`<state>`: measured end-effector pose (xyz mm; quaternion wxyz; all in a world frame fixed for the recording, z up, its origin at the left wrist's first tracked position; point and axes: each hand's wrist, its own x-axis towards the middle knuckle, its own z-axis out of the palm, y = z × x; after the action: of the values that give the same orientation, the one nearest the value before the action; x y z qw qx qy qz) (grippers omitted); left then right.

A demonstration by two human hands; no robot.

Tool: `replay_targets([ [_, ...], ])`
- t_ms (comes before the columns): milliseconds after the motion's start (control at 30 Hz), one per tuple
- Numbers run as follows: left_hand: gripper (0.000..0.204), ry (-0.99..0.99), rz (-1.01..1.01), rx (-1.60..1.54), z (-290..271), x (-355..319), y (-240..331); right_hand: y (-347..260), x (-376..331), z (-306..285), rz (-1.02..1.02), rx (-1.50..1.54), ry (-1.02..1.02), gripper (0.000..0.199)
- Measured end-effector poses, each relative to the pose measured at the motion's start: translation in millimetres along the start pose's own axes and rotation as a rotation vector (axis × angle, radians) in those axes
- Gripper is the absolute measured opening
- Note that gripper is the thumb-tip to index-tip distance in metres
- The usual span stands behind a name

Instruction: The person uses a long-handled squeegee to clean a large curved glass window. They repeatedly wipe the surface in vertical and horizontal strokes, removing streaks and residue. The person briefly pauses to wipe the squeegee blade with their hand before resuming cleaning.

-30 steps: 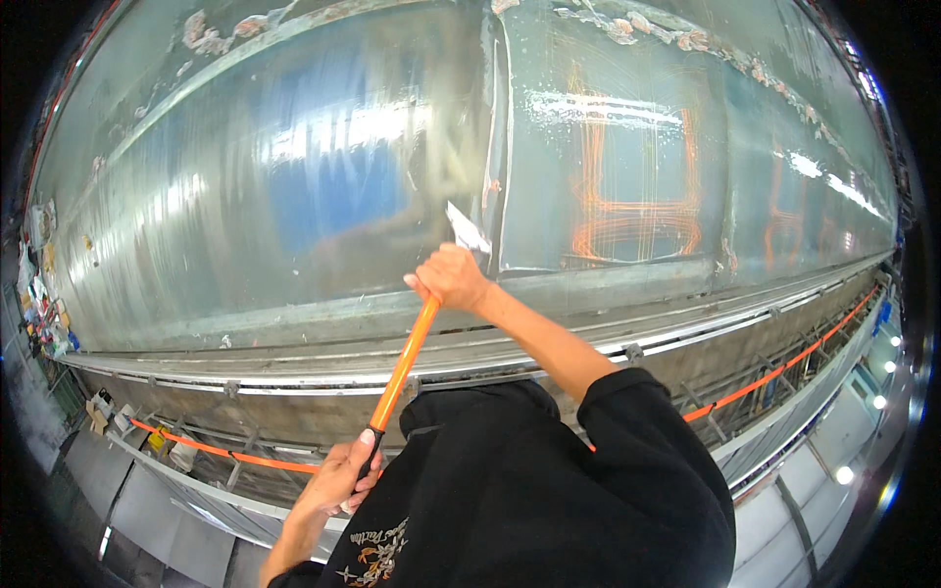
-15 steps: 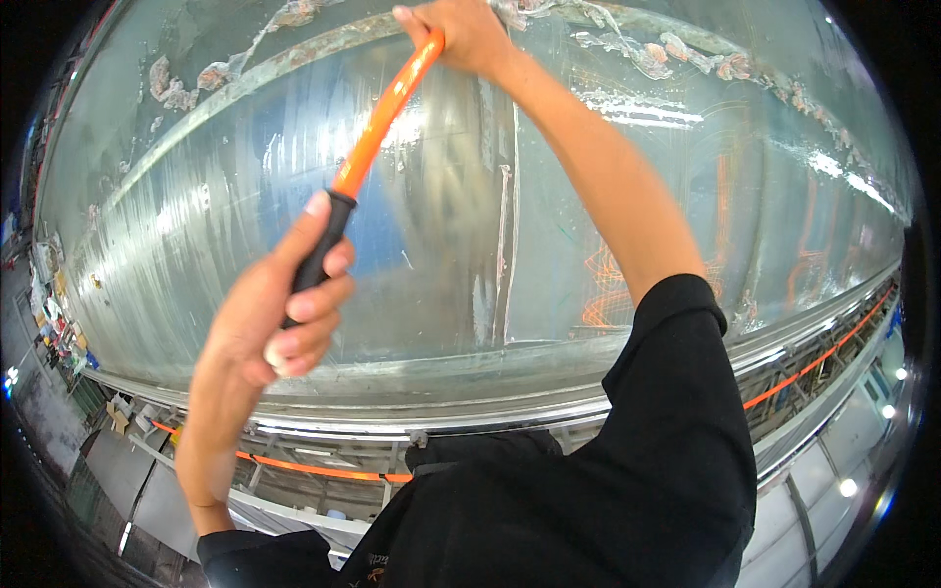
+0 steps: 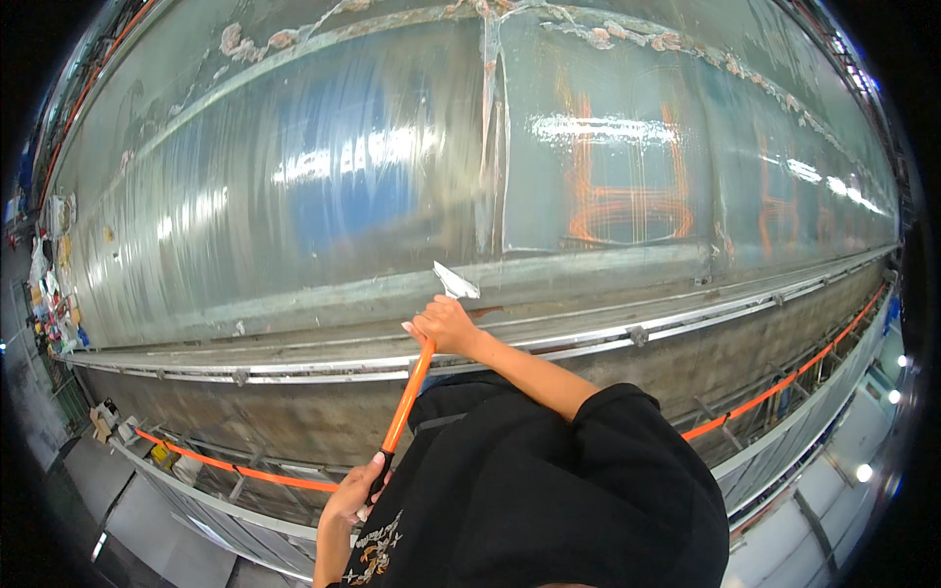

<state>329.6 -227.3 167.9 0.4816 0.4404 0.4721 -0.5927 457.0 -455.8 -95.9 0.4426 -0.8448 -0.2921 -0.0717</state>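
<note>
A long-handled scraper (image 3: 403,400) with an orange shaft and black grip slants up from my lower left. Around its black end, close to my body, my left hand (image 3: 351,497) is closed. My right hand (image 3: 448,326) wraps the upper shaft just below the pale flat blade (image 3: 457,282). That blade lies over the near edge strip of a large, wet, grey-green glassy panel (image 3: 608,176); I cannot tell whether it touches. Streaks run down the panel, and a blue patch (image 3: 338,157) shows on its left half.
Orange scribbled marks (image 3: 632,211) show on the panel's right half. Lumpy peeled residue (image 3: 637,41) lines the far seam. A metal rail (image 3: 588,343) runs along the near edge, with an orange strap (image 3: 265,476) below it. Assorted clutter (image 3: 61,294) lies at far left.
Both hands have come down and toward my body with the scraper. Its blade, out of sight before, now shows near the panel's near edge. The view has shifted, bringing more rail into sight.
</note>
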Motion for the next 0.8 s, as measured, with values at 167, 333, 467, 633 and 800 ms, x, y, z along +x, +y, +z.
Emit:
replay_targets([
  [167, 0.059, 0.140, 0.152, -0.001, 33, 8, -11, 5, -21, -6, -0.005, -0.048, 0.001, 0.044],
  [333, 0.055, -0.141, 0.123, -0.008, 43, 1, 86, 76, 40, -26, -0.070, -0.027, 0.115, 0.043],
  [467, 0.055, -0.128, 0.048, -0.107, 63, -13, 170, 129, 98, -44, -0.046, -0.033, 0.181, 0.043],
  [633, 0.056, -0.176, 0.069, -0.161, 81, -1, 325, 254, 221, -83, -0.117, -0.053, 0.326, 0.045],
  [800, 0.055, -0.183, 0.239, -0.231, 93, 22, 463, 379, 355, -120, -0.221, -0.072, 0.304, 0.042],
])
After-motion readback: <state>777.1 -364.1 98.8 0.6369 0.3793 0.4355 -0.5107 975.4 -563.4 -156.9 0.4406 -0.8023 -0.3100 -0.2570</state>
